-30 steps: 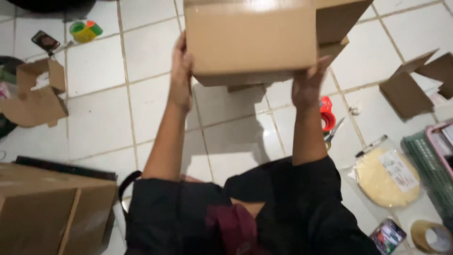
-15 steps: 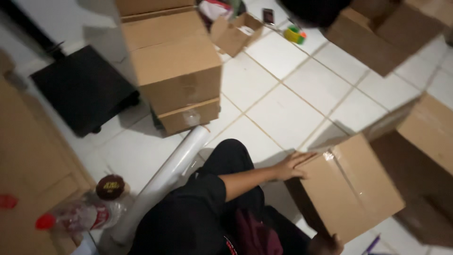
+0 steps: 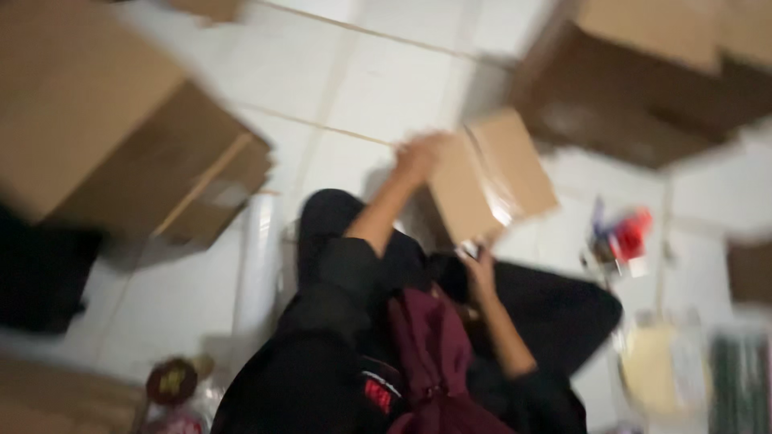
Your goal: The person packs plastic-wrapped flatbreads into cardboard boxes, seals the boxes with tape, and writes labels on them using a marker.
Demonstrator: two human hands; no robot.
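The picture is blurred by motion. I hold a small brown cardboard box (image 3: 490, 175) above my lap, tilted. My left hand (image 3: 420, 154) grips its upper left edge. My right hand (image 3: 479, 271) is under its lower edge, near my knee. Clear tape shines along the box's lower right side. My legs in black trousers lie on the white tiled floor (image 3: 386, 80).
A big stacked cardboard box (image 3: 112, 137) stands at the left, another large box (image 3: 651, 72) at the upper right. A white roll (image 3: 259, 273) lies beside my leg. Red and blue small things (image 3: 623, 233) lie on the floor at the right.
The view has swung right and down. The small box has come from beside my right side up in front of me, with both hands on it.
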